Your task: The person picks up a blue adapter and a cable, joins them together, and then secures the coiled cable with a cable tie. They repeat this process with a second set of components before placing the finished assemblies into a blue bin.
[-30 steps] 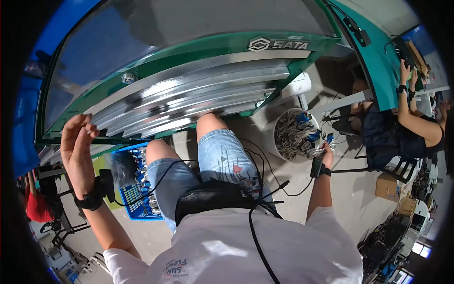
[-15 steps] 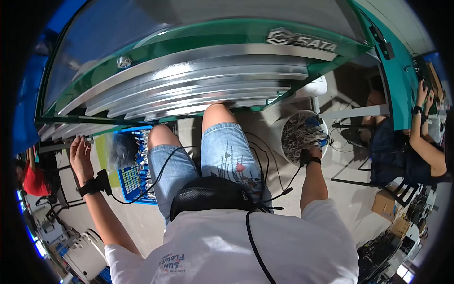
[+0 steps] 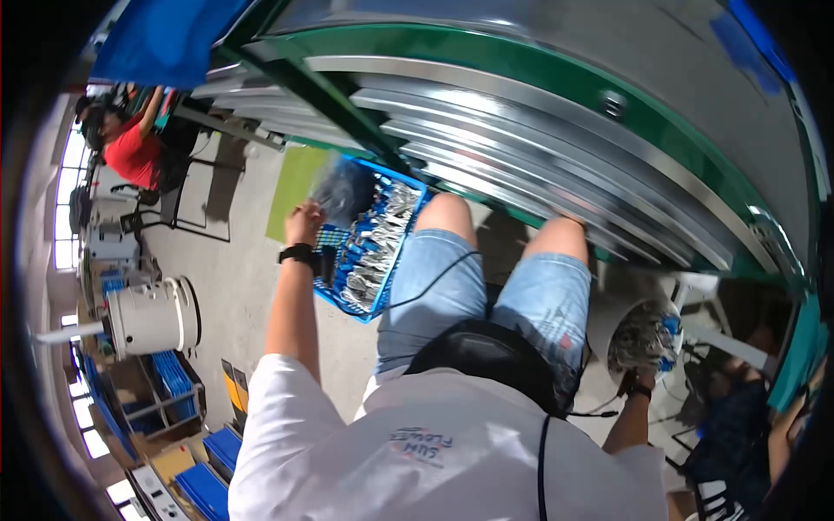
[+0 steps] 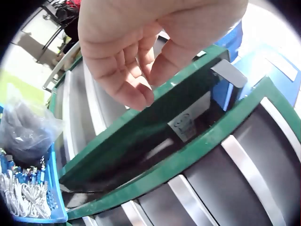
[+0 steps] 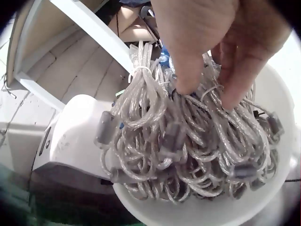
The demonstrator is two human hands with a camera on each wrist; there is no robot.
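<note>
My right hand [image 5: 221, 52] reaches into a white bucket [image 5: 277, 89] heaped with grey braided cables. Its thumb and fingers straddle a tied cable bundle [image 5: 211, 92] and pinch it near the white tie. Another tied bundle [image 5: 143, 89] stands beside my thumb. In the head view the right hand [image 3: 645, 379] is at the bucket's near rim. My left hand [image 3: 302, 224] hovers at the left side of a blue basket [image 3: 352, 311]; its fingers are loosely curled around nothing. Inside that basket lie white cable bundles [image 3: 382, 239] with blue connectors and a dark plastic bag [image 3: 341, 193].
A green cabinet [image 3: 486, 48] with silver drawer fronts stands in front of my knees. A white bin-like drum [image 3: 152, 317] is on the left. One person in red [image 3: 135, 152] sits at far left; another in dark clothing [image 3: 738, 425] is at right, past the bucket.
My right hand has lowered a cable bundle from beside the bucket into it. My left hand has come down towards the basket. The head view has swung left.
</note>
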